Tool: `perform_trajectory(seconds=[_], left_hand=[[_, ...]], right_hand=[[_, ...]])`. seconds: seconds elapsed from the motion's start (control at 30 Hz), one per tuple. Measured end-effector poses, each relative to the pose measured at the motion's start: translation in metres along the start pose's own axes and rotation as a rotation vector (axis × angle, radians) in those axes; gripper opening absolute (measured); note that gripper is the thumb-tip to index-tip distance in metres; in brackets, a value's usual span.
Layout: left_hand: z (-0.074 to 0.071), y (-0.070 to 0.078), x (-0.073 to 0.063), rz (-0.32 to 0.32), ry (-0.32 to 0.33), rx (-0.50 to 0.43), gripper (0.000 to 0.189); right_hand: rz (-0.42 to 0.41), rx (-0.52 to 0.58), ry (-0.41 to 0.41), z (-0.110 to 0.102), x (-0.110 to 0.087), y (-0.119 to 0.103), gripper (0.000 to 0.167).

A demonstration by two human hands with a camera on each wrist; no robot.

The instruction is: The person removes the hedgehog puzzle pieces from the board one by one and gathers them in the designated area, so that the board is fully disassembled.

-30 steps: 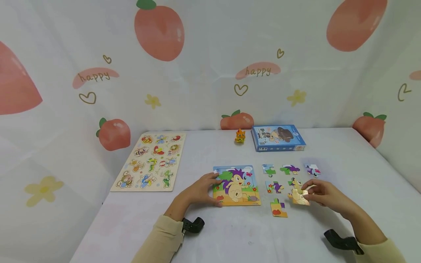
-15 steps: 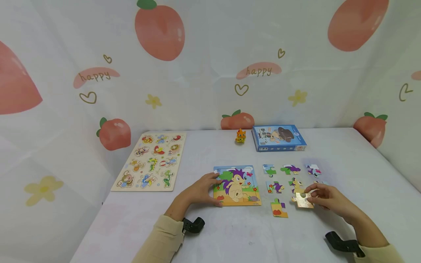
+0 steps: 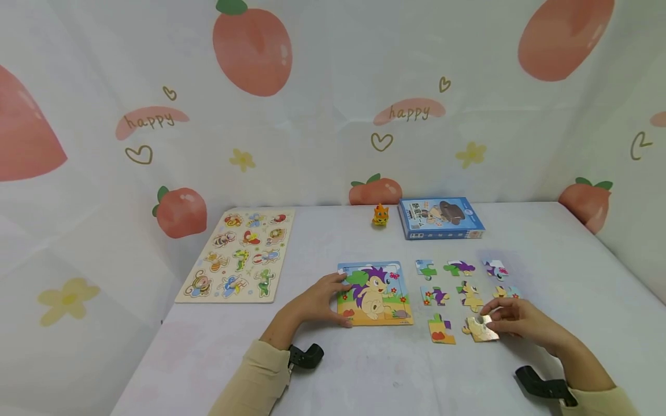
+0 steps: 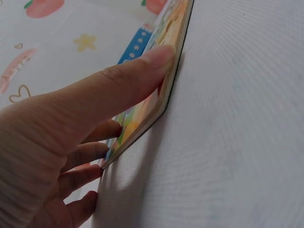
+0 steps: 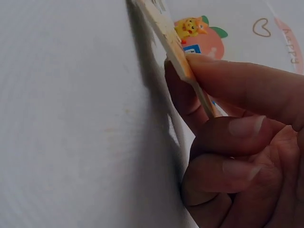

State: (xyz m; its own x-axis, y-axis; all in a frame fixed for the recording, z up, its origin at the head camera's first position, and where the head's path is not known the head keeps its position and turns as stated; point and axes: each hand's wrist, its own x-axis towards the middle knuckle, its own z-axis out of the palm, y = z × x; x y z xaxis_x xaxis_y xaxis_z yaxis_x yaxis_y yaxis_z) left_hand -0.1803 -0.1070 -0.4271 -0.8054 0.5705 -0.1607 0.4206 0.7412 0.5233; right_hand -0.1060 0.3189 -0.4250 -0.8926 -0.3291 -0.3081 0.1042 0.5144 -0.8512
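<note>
My left hand (image 3: 321, 300) rests on the left side of a hedgehog puzzle board (image 3: 377, 292). In the left wrist view its thumb (image 4: 128, 78) lies along the board's front edge, with fingertips at the side edge. My right hand (image 3: 520, 323) pinches a pale-yellow jigsaw piece (image 3: 482, 329) between thumb and fingers, close over the table. Seen from the right wrist, the wooden piece (image 5: 173, 45) stands edge-on and tilted. Several loose pieces lie just beyond it, including a yellow-and-purple piece (image 3: 470, 296) and one partly hidden by the right fingers (image 3: 509, 292).
Between board and right hand lies a corner piece with red shapes (image 3: 442, 330). A blue box (image 3: 441, 218) and a small orange toy figure (image 3: 381, 215) stand at the back. A wooden board with animal pictures (image 3: 236, 257) lies at the left.
My right hand has brought the pinched piece toward the front of the table and slightly right, uncovering the pieces behind it. The left hand and hedgehog board have stayed in place.
</note>
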Motion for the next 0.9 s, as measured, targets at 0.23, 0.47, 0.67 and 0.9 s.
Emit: perform_trajectory(seconds=[0.23,0.47,0.67,0.9], left_hand=[[-0.001,0.001,0.0,0.012,0.004,0.007,0.081],[-0.003,0.002,-0.002,0.012,0.0,0.0,0.081],[-0.003,0.001,-0.001,0.015,0.003,-0.002,0.08],[-0.001,0.0,-0.001,0.009,-0.001,-0.013,0.081]], right_hand=[[-0.056,-0.086,0.021,0.003,0.002,0.002,0.031],[-0.091,-0.173,0.08,0.008,0.003,-0.002,0.032],[-0.072,-0.205,0.131,0.01,0.002,-0.004,0.034],[-0.13,-0.217,0.083,0.008,-0.002,-0.001,0.041]])
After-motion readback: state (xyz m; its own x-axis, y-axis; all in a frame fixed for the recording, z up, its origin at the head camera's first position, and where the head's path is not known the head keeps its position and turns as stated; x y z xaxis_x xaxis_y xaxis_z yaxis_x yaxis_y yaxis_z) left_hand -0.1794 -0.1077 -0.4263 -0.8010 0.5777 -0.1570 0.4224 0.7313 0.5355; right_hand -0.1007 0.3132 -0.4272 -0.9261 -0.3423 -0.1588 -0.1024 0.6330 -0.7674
